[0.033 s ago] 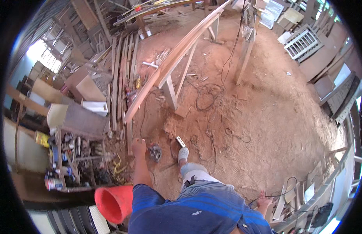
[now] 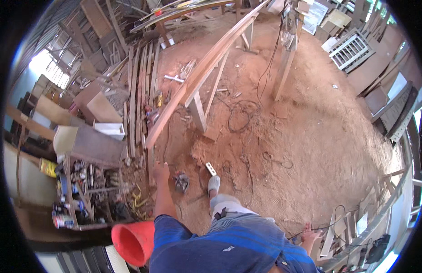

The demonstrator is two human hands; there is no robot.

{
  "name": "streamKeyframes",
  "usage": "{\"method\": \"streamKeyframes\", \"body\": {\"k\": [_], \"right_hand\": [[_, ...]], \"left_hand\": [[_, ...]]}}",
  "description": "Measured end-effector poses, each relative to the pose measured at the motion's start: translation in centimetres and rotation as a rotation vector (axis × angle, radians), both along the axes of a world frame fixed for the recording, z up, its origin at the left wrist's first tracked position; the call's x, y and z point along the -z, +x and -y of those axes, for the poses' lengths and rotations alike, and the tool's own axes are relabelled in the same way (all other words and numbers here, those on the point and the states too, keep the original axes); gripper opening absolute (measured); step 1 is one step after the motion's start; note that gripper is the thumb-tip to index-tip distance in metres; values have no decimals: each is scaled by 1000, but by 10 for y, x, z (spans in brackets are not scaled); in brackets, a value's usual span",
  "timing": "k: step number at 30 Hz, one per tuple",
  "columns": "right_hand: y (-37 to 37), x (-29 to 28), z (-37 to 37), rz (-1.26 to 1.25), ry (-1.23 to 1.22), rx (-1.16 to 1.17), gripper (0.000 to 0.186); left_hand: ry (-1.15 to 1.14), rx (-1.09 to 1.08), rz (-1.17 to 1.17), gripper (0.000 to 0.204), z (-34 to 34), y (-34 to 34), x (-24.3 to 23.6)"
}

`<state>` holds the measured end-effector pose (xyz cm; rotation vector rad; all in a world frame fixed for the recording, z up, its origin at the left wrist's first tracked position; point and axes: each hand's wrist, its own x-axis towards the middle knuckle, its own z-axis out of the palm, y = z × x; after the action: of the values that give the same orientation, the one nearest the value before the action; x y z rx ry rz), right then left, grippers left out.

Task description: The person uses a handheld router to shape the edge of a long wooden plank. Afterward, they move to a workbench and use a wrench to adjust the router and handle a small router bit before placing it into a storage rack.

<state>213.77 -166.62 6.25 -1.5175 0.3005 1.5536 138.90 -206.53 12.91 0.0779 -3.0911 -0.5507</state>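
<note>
My left hand (image 2: 161,172) hangs below the near end of a long reddish plank (image 2: 193,84), with loosely bent fingers slightly apart and nothing visible in them. On the dirt to its right lies a dark crumpled object (image 2: 182,182). A white power strip (image 2: 211,169) rests just beyond my sandalled foot (image 2: 213,185). My right hand (image 2: 310,234) is low at the right, fingers spread, near a black cable and some wood offcuts (image 2: 329,241). The plank rests on wooden legs (image 2: 198,116).
A crate of clutter (image 2: 92,191), a red cone-shaped object (image 2: 131,245) and stacked boards (image 2: 138,91) stand left. A wooden post (image 2: 283,75) with hanging cords rises ahead. Leaning panels and a white slatted piece (image 2: 349,50) line the right. Looped cords (image 2: 240,123) lie on the dirt floor (image 2: 311,150).
The view has shifted very slightly; my hands and the objects around them look practically the same.
</note>
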Motion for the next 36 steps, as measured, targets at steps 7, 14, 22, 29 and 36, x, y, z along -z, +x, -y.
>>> {"method": "streamKeyframes", "body": {"k": [7,14,22,29,36], "right_hand": [[-128,13,25,181,109,-206,87],[-201,13,5,198,126,-241,41],[-279,4,-10,145,80,-112,56],[-372,2,1,191,111,-491,75],[-462,25,8,144,104,-1030,65]], "left_hand": [[-267,161,-49,90,-25,-181,37],[-144,162,276,73,-21,-265,22],[-210,412,124,50,-6,-259,48],[-126,419,97,50,-18,-211,26],[58,387,85,49,50,-184,29]]}}
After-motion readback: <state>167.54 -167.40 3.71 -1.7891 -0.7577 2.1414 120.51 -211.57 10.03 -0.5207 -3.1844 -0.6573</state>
